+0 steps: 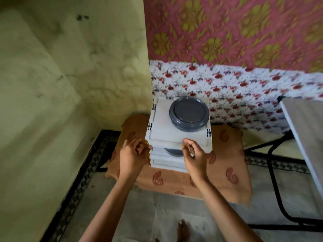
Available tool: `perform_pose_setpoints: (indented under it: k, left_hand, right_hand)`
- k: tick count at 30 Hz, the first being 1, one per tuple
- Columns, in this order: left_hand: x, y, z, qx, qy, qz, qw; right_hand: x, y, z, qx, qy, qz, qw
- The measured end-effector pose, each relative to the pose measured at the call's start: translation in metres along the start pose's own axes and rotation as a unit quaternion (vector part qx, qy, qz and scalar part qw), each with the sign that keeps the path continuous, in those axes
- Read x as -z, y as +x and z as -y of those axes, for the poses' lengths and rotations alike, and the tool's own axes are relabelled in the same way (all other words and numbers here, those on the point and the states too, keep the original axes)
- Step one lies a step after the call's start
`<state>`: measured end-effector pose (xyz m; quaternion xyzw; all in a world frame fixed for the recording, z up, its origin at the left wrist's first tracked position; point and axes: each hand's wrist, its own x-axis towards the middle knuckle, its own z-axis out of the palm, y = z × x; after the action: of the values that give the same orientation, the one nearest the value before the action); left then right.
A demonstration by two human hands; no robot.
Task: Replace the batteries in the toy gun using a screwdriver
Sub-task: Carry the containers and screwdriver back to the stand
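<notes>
1. Both forearms reach forward and up from the bottom edge, bare, roughly parallel and well apart.
2. Left hand (133, 154) is seen from the back, wrist straight, fingers curled tight round a small yellow thing (146, 143). Only a bit of it shows past the knuckles, too hidden and blurred to identify. It sits at the left front corner of the box stack (162, 126), touching or just beside it.
3. Right hand (194, 154) is also back-up, its fingers curled inward and its thumb raised against the stack's front edge. Something orange shows at the thumb tip; whether the hand holds anything cannot be told.
4. The two hands are apart, one at each side of the stack's front.
5. The white stack stands on a brown cloth (227, 163); a grey lidded pot (189, 113) sits on top, toward the back.
6. A bare foot (182, 229) shows on the floor between the forearms.
7. A grey table (304, 128) on black legs stands at the right.
</notes>
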<state>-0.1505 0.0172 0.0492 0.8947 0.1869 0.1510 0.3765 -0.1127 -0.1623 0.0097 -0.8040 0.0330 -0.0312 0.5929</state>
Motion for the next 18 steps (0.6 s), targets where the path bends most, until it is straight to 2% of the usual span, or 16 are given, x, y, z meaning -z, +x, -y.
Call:
perform_pose_setpoints:
  k: [3,7,12,16,18]
  left_hand:
    - [0.005,0.031,-0.025,-0.034,-0.045,-0.056,0.997]
    - [-0.021,0.066,-0.037,-0.045,-0.058,-0.106,0.992]
    - [-0.074,0.085,-0.026,0.012,-0.036,-0.080,0.996]
    - [-0.103,0.089,-0.010,-0.023,0.005,-0.048,0.999]
    - [-0.113,0.092,-0.004,-0.015,0.031,-0.044,0.998]
  right_hand:
    - [0.002,0.032,0.020,0.086,-0.090,0.001,0.992]
    - [0.006,0.077,0.020,0.130,-0.201,0.022,0.971]
    - [0.011,0.119,-0.005,0.134,-0.311,0.111,0.935]
    - [0.016,0.131,-0.021,0.143,-0.360,0.109,0.916]
    - [0.016,0.133,-0.027,0.155,-0.377,0.103,0.907]
